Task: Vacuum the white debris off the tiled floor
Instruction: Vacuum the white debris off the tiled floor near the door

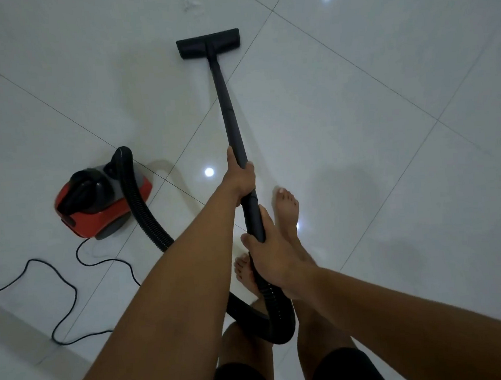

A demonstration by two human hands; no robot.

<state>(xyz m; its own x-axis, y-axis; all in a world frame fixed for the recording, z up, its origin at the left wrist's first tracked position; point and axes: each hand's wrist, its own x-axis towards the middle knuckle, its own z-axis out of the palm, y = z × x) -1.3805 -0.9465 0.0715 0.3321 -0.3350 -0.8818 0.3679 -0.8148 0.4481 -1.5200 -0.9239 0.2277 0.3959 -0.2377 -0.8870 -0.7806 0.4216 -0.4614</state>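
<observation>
A long black vacuum wand (226, 101) runs forward across the glossy white tiled floor (356, 106) to a flat black floor head (208, 42) resting on a tile. My left hand (239, 177) grips the wand partway up. Closer to my body, my right hand (271, 254) grips the wand's lower end where the ribbed hose begins. A faint patch of white debris (188, 1) lies on the tile beyond the floor head, apart from it.
The red and black vacuum canister (94, 202) stands to my left, its ribbed hose (144, 210) curving behind my arms. A black power cord (61, 282) loops over the floor at lower left. My bare feet (286, 208) stand under the wand.
</observation>
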